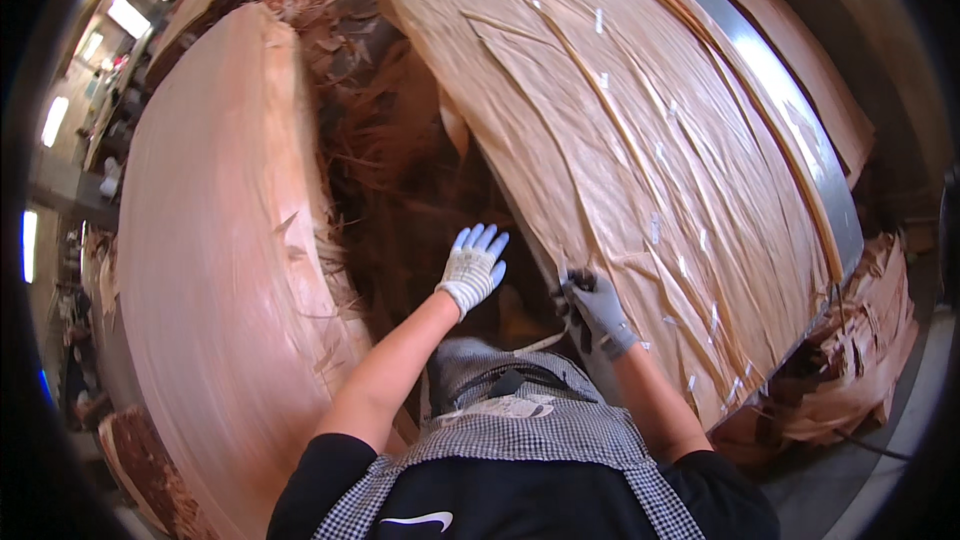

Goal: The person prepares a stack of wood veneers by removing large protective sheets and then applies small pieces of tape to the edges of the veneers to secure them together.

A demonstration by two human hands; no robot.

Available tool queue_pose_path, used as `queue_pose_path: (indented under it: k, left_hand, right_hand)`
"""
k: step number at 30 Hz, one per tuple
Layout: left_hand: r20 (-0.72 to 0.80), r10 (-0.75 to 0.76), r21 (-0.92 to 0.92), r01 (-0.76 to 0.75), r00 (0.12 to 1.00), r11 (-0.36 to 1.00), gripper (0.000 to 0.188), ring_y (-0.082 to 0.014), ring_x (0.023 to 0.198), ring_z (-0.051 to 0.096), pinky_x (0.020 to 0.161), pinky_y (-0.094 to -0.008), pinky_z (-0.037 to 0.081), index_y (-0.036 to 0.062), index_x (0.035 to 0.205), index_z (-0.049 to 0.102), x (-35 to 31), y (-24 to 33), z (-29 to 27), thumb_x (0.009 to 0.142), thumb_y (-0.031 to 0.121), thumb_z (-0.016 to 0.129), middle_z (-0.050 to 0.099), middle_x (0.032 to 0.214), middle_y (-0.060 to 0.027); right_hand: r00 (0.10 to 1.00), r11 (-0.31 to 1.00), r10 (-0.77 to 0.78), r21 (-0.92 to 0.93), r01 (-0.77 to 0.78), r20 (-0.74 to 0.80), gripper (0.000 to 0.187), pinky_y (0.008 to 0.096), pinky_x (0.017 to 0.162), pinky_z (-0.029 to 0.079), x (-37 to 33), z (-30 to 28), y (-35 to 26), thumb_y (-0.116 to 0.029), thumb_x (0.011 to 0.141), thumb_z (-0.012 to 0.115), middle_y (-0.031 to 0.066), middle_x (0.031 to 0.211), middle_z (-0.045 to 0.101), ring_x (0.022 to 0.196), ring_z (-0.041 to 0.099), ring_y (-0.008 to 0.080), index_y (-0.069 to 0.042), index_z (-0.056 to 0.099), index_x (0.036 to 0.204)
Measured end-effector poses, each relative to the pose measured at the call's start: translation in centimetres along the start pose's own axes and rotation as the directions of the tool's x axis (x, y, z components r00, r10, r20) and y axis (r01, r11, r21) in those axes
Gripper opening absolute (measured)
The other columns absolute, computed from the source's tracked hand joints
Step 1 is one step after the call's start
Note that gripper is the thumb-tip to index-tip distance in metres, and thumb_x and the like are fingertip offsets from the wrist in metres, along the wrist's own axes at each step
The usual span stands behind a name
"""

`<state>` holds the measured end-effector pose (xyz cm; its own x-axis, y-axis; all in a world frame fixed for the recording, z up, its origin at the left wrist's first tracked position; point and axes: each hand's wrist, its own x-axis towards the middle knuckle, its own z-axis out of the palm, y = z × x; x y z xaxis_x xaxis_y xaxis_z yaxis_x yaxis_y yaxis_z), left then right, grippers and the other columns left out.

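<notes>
Lying to the right of your hands, the wrinkled tan sheet (610, 170) sloped away with its long axis running forward and a little leftward from your right hand (595, 310). That hand was the nearer one: it was at the sheet's inner edge, its dark fingertips bent toward the rim. Whether they pinched the edge or merely rested against it, you could not have told from this view. Your left hand (475, 265) was wide, fingers fanned and holding nothing visible, over the dark gap just left of that edge and apart from the sheet. Beyond the left hand, on its far side from the sheet, stood a smooth pinkish stack (205, 260), its long side also running forward. Torn scraps (385, 120) lay ahead of your hands, between the two. Farther right of your right hand, a shiny metal strip (768, 65) followed the sheet's outer side.

The sheet's far end was cut off above, its underside was hidden, and shadow swallowed the gap's bottom beneath your left hand. Your right thumb was hard to make out.
</notes>
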<state>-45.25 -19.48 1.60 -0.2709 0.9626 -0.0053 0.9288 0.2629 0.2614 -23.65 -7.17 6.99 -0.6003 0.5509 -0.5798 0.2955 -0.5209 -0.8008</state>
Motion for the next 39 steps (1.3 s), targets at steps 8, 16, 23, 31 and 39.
queue_pose_path:
  k: [8, 16, 23, 31, 39]
  left_hand:
    - [0.029, 0.287, 0.176, -0.288, 0.957, 0.941, 0.067, -0.0328, 0.141, 0.029, 0.117, -0.0494, 0.016, 0.0106, 0.145, 0.038, 19.8, -1.7, 1.0, 0.087, 0.038, 0.057, 0.033, 0.153, -0.0142]
    - [0.212, 0.524, 0.119, -0.554, 0.825, 0.824, 0.075, -0.0317, 0.145, 0.02, 0.118, -0.0524, 0.008, 0.0162, 0.148, 0.034, 26.6, -4.5, 1.0, 0.088, 0.055, 0.053, 0.026, 0.157, -0.0074]
    - [0.166, 0.573, 0.004, -0.582, 0.802, 0.813, 0.076, -0.0314, 0.143, 0.023, 0.117, -0.0539, 0.008, 0.0168, 0.148, 0.036, 26.6, -6.1, 3.2, 0.084, 0.054, 0.056, 0.027, 0.156, -0.0078]
    - [0.122, 0.68, 0.028, -0.688, 0.723, 0.725, 0.071, -0.0284, 0.143, 0.026, 0.117, -0.0527, 0.012, 0.014, 0.145, 0.04, 26.8, -5.4, 3.6, 0.085, 0.048, 0.056, 0.032, 0.154, -0.0085]
    - [0.171, 0.866, -0.282, -0.819, 0.469, 0.499, 0.053, -0.0281, 0.14, 0.034, 0.118, -0.0454, 0.02, 0.0095, 0.136, 0.05, 27.4, -6.1, 3.1, 0.086, 0.025, 0.057, 0.043, 0.147, -0.012]
  right_hand:
    - [0.967, 0.992, 0.047, 0.128, -0.014, -0.252, 0.02, 0.0232, 0.04, 0.042, 9.2, 0.3, -4.8, -0.015, 0.093, 0.059, 0.0085, 0.087, 0.07, 0.057, 0.064, 0.0143, 0.0, 0.057, 0.106]
    - [0.856, 0.978, 0.143, 0.204, -0.045, -0.497, 0.022, 0.0227, 0.039, 0.04, 12.4, 1.3, -6.3, -0.019, 0.094, 0.06, 0.0094, 0.083, 0.069, 0.055, 0.063, 0.0141, -0.001, 0.056, 0.105]
    - [0.799, 0.979, 0.156, 0.2, -0.046, -0.58, 0.024, 0.0238, 0.038, 0.04, 17.9, 3.1, -7.7, -0.022, 0.093, 0.063, 0.0087, 0.076, 0.068, 0.052, 0.062, 0.0133, 0.0, 0.059, 0.101]
    - [0.728, 0.97, 0.245, 0.162, -0.184, -0.641, 0.018, 0.0248, 0.037, 0.039, 21.0, 2.4, -5.1, -0.019, 0.091, 0.064, 0.0064, 0.064, 0.065, 0.045, 0.057, 0.0127, -0.002, 0.065, 0.085]
    - [0.727, 0.767, -0.068, -0.502, -0.4, -0.684, 0.014, 0.0272, 0.038, 0.043, 18.7, 1.0, -5.1, -0.013, 0.089, 0.062, 0.0083, 0.067, 0.067, 0.047, 0.061, 0.0169, 0.0, 0.066, 0.087]
